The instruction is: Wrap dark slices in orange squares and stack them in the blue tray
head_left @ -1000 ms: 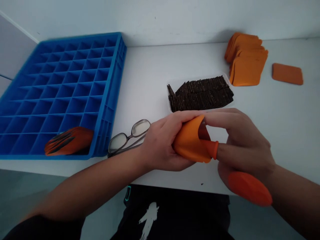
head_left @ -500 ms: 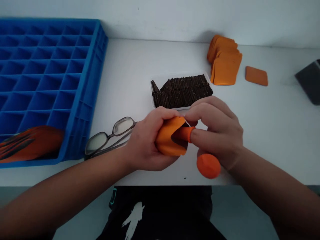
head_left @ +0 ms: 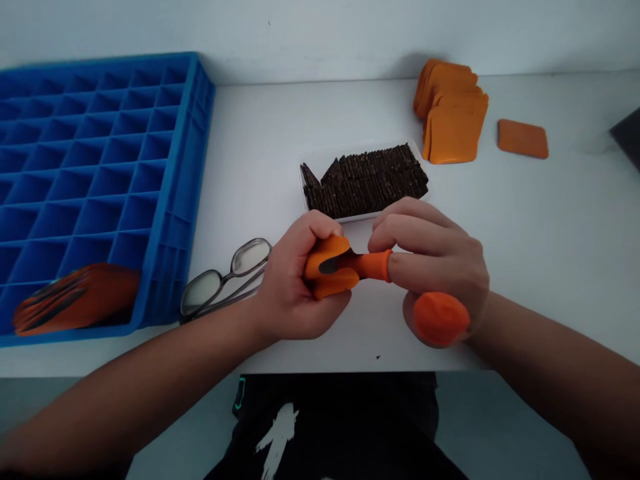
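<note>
My left hand (head_left: 293,290) is closed around a small orange pouch (head_left: 327,267), squeezing its mouth into a narrow slit. My right hand (head_left: 435,257) is curled beside it, with orange finger cots on the thumb (head_left: 440,319) and on the forefinger (head_left: 373,265). The cot-covered forefinger tip pokes into the pouch's opening, and another fingertip rests on its top edge. Both hands hover over the front edge of the white table (head_left: 550,233). Just behind them stands a clear tray of dark brown flat pieces (head_left: 365,180).
A blue compartment crate (head_left: 100,167) fills the left side, with filled orange pouches (head_left: 75,297) in its near corner. Spectacles (head_left: 225,277) lie by my left wrist. A stack of orange pouches (head_left: 453,110) and a single one (head_left: 523,139) lie at the back right. A dark object (head_left: 631,137) touches the right edge.
My left hand has squeezed the pouch, so its wide opening has narrowed to a slit. My right forefinger stays in the opening, and my thumb has turned toward the camera.
</note>
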Motion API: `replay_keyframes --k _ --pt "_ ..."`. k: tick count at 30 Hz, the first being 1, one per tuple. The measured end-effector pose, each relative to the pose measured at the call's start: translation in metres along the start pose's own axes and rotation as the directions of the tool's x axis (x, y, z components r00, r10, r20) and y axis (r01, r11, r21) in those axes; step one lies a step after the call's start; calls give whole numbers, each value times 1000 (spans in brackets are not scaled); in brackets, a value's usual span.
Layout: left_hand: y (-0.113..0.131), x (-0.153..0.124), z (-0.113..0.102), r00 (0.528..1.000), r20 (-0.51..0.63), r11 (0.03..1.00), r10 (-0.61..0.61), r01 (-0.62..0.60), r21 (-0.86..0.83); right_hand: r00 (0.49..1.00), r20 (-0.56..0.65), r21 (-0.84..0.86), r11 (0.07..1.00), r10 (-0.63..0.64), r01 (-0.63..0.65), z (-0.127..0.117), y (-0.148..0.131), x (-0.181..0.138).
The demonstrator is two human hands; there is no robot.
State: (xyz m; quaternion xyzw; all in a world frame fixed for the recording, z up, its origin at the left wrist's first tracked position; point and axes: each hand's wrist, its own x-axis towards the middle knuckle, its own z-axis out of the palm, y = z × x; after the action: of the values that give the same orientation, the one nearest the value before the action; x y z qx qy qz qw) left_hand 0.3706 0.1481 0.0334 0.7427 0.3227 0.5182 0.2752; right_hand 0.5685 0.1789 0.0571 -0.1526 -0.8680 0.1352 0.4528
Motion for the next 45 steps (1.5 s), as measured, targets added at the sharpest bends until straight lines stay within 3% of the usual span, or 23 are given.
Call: replay_keyframes --k 5,11,14,16,19,23,26,28,29,33,35,38,40,45 --pt "1 1 2 998 -28 996 51 -49 75 997 -32 -67 996 -68 66 -2 -1 -3" --pt "8 1 4 998 -67 988 12 -2 152 995 93 -45 998 48 -44 -21 -8 -1" --pt "10 1 3 996 -89 984 0 16 176 996 -76 -73 996 48 -54 -18 -5 -1" --pt "9 1 2 996 -85 986 -15 29 164 973 -194 -52 989 127 -139 -12 -1 2" --pt "8 -1 3 996 -82 991 -47 57 123 903 -235 24 931 359 -364 -10 9 15" --pt "7 -5 6 994 -75 995 -74 79 65 808 -105 -81 805 579 -588 -14 30 54" --pt "7 -6 8 996 -29 995 -84 85 58 620 72 -285 612 781 -738 -7 40 91" --pt "8 -6 7 995 -5 992 -104 104 69 491 145 -432 502 859 -749 5 41 112" --pt "8 -6 7 994 0 991 -112 112 74 454 162 -496 470 876 -730 11 42 120" --pt "12 -7 6 990 3 987 -143 142 69 361 220 -618 416 906 -667 32 52 128" --pt "15 -7 6 986 3 984 -169 169 53 402 260 -584 475 878 -659 35 63 121" --pt "18 -8 7 988 -2 988 -154 154 21 557 326 -460 643 764 -613 31 81 108" --pt "19 -9 7 994 4 994 -106 106 6 611 385 -396 722 692 -568 26 88 102" --pt "17 -8 8 996 13 996 -85 85 5 609 430 -414 745 666 -523 23 89 103"
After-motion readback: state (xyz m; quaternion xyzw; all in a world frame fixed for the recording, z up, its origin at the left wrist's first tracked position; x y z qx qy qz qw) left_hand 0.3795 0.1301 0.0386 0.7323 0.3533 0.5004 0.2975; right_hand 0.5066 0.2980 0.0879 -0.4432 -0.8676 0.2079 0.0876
